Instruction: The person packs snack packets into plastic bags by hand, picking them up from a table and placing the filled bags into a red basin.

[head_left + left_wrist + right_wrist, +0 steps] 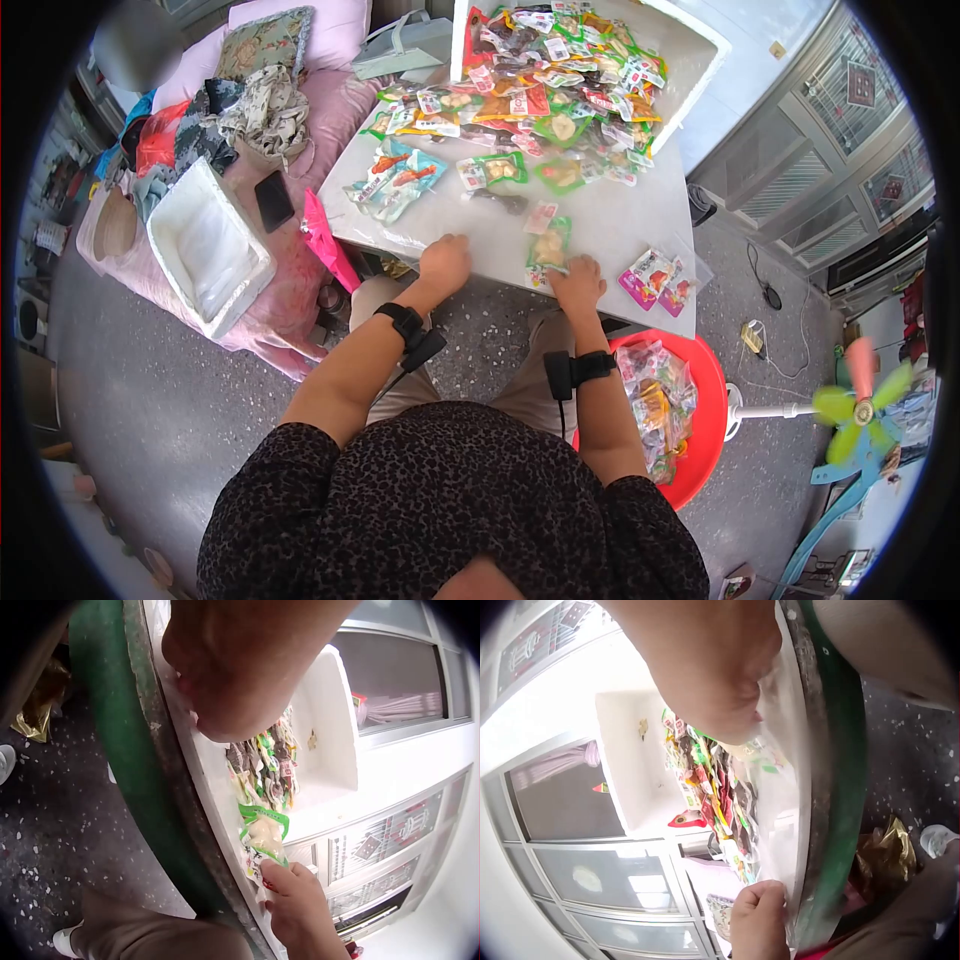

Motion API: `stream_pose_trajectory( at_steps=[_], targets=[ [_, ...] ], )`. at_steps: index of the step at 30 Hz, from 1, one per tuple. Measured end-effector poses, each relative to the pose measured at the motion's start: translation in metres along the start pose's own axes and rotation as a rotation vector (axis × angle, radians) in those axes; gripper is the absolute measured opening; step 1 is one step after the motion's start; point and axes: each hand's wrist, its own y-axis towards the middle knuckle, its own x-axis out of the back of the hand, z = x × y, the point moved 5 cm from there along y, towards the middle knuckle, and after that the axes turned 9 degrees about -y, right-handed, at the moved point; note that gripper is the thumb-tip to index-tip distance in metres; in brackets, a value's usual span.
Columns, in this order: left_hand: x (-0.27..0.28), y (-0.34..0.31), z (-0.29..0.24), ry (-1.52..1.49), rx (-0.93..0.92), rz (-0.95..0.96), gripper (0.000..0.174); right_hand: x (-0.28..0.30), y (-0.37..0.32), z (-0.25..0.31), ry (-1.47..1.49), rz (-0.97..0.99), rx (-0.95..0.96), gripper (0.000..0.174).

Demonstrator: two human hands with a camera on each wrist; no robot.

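My right hand point(578, 286) pinches the near end of a green-edged clear packet point(549, 246) of pale food at the table's front edge. In the left wrist view, thumb and fingers of the right hand point(296, 900) hold the lower end of that packet point(266, 831). My left hand point(445, 262) rests at the table edge to the left, apart from the packet. Its fingers look curled in the right wrist view, where the left hand point(761, 919) shows no packet. Blue-white packets point(395, 180) lie beyond the left hand.
A white foam box point(695, 50) lies tipped at the back, with many colourful packets point(560, 75) spilling onto the table point(640, 215). Purple-pink packets point(655, 280) lie right. A red basin point(712, 400) of packets stands below, near a fan point(863, 412). An empty foam box point(210, 250) sits left.
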Motion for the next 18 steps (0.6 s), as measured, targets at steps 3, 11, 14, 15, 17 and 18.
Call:
stream_pose_trajectory(
  at_steps=[3,11,14,15,17,18],
  targets=[
    [0.0,0.001,0.0,0.001,0.027,0.011,0.012,-0.009,-0.002,-0.018,0.686,0.001,-0.058,0.022],
    [-0.01,-0.005,-0.009,-0.137,-0.012,0.015,0.013,0.014,-0.021,-0.019,1.745,0.334,-0.309,0.01],
    [-0.007,-0.011,-0.025,-0.224,-0.042,-0.032,0.013,0.011,-0.025,-0.004,1.782,0.545,-0.276,0.011],
    [-0.006,-0.012,-0.028,-0.24,-0.041,-0.028,0.013,0.007,-0.026,0.0,1.777,0.602,-0.263,0.011],
    [-0.005,-0.013,-0.033,-0.271,-0.036,-0.019,0.012,0.002,-0.025,0.005,1.744,0.696,-0.256,0.013],
    [-0.006,-0.014,-0.034,-0.28,-0.042,-0.028,0.012,0.0,-0.024,0.006,1.701,0.731,-0.283,0.013]
  ],
)
